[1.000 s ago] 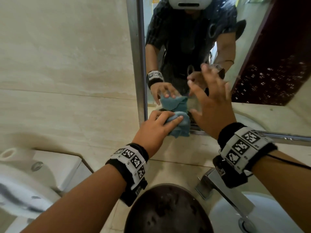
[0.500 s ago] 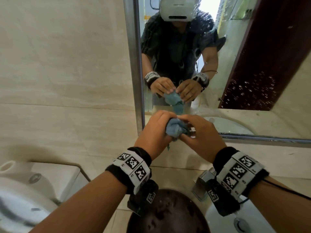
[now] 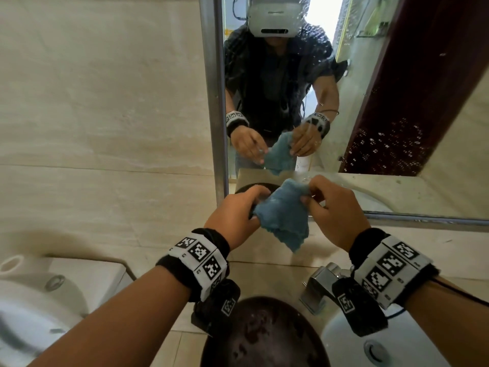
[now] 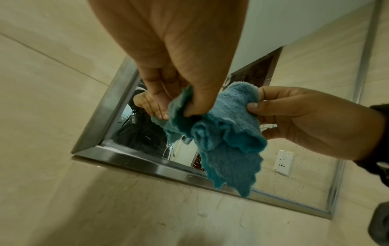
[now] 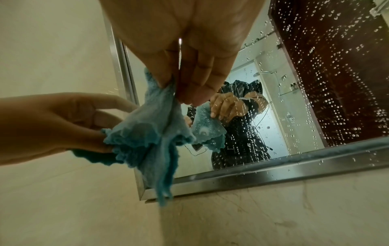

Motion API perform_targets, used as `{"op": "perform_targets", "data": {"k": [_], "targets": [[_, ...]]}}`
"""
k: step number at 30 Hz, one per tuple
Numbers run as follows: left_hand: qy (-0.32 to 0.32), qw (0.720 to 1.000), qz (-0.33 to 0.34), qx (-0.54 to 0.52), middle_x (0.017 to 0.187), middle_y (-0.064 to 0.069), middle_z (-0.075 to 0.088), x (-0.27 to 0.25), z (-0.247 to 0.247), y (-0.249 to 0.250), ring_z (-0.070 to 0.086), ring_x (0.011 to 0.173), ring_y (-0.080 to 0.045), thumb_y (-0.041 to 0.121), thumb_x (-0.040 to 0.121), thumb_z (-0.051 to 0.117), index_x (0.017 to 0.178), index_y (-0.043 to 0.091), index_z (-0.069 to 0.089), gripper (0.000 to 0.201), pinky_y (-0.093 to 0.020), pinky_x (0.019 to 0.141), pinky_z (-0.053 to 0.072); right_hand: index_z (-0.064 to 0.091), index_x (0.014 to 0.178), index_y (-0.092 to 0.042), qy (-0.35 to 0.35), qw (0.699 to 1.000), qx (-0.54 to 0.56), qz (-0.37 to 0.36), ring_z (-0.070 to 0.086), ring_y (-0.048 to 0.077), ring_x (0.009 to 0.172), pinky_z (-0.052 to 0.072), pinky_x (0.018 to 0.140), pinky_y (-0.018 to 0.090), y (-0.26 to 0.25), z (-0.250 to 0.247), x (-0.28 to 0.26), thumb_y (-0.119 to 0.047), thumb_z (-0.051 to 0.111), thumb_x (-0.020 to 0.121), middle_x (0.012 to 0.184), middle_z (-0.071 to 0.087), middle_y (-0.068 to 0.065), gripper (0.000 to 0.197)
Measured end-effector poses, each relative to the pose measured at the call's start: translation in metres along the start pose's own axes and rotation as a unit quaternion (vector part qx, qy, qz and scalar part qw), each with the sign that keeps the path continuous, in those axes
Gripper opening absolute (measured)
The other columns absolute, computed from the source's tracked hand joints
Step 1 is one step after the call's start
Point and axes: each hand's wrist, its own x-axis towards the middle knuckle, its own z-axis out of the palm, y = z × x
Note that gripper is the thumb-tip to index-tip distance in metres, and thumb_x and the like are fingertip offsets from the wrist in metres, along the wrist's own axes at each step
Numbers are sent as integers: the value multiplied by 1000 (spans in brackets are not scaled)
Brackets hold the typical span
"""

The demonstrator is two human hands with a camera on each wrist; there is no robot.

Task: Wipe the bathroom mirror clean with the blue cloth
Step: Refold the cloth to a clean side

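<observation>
Both hands are pinching the cloth (image 3: 281,215): left hand (image 3: 235,215) and right hand (image 3: 334,210) gripping opposite edges. Soft, limp, probably damp; best bunched into the palm before wiping the mirror (image 3: 397,102).

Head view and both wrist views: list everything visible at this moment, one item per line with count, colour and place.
blue cloth: one, blue, held up between both hands, off the glass
mirror: one, steel-framed, droplets on the glass, on the wall ahead
faucet: one, chrome, lower right
white basin: one, white, bottom right
dark bowl: one, dark brown, bottom centre
toilet tank: one, white, lower left
wall tiles: beige, left of mirror
left hand: pinches the cloth's left side
right hand: pinches the cloth's upper right edge
</observation>
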Motion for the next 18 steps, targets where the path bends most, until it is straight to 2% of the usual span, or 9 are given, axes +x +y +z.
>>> {"op": "perform_targets", "data": {"k": [2, 3, 5, 7, 8, 10, 13, 15, 18], "targets": [[-16, 999, 3, 37, 107, 2, 65, -3, -1, -2, 61, 95, -14, 10, 86, 61, 125, 23, 51, 42, -26, 82, 51, 50, 83, -15, -3, 999, 24, 27, 53, 16, 63, 44, 56, 19, -3, -2, 0, -13, 53, 93, 69, 56, 3, 11], [-32, 999, 0, 32, 109, 4, 63, -5, -2, -3, 61, 96, -13, 12, 85, 63, 126, 25, 49, 45, -27, 83, 51, 50, 85, -14, -2, 998, 37, 41, 55, 16, 64, 45, 57, 20, -4, -3, 1, -15, 52, 94, 70, 58, 4, 9], [-77, 997, -10, -30, 114, 12, 58, -8, -4, 1, 57, 101, -5, 23, 82, 71, 132, 31, 43, 58, -19, 82, 48, 50, 91, -14, 1, 995, 72, 75, 60, 19, 68, 50, 59, 25, -6, -4, 4, -17, 50, 95, 73, 63, 5, 6], [-94, 988, -43, -118, 114, 19, 54, -10, -4, 8, 53, 101, 4, 36, 79, 73, 138, 33, 37, 70, -14, 80, 45, 50, 96, -15, -10, 985, 131, 114, 65, 24, 75, 57, 65, 39, -5, -4, 6, -19, 48, 96, 80, 67, 9, 4], [-86, 982, -62, -155, 112, 20, 54, -8, -4, 11, 54, 98, 5, 38, 79, 72, 138, 34, 36, 70, -12, 76, 47, 50, 97, -17, -21, 979, 158, 130, 66, 26, 79, 57, 68, 46, -4, -3, 7, -19, 48, 96, 85, 68, 10, 3], [-69, 981, -78, -164, 108, 16, 57, -4, -2, 16, 58, 93, 1, 35, 82, 70, 135, 33, 37, 63, -13, 68, 52, 50, 96, -25, -40, 970, 190, 145, 67, 28, 85, 56, 72, 51, -5, -1, 8, -20, 49, 96, 91, 69, 9, 5], [-71, 987, -77, -120, 104, 6, 62, 1, -1, 17, 64, 81, -8, 26, 83, 68, 127, 29, 43, 50, -21, 62, 56, 46, 102, -28, -51, 972, 190, 128, 65, 24, 87, 54, 71, 39, -6, 1, 7, -13, 52, 94, 96, 66, 5, 18], [-69, 984, -88, -136, 96, 1, 62, 1, -1, 16, 63, 64, -10, 19, 83, 67, 120, 28, 46, 44, -23, 49, 52, 44, 112, -28, -37, 990, 108, 78, 58, 14, 84, 48, 70, 27, -6, -2, 6, -3, 56, 88, 103, 58, 1, 37], [-61, 985, -98, -125, 90, 0, 61, 0, -3, 14, 61, 61, -10, 16, 82, 66, 111, 26, 45, 37, -20, 46, 50, 54, 116, -25, -63, 998, 15, -15, 49, 6, 95, 40, 75, 12, -11, -6, 5, 1, 60, 82, 114, 50, -2, 43]]}}
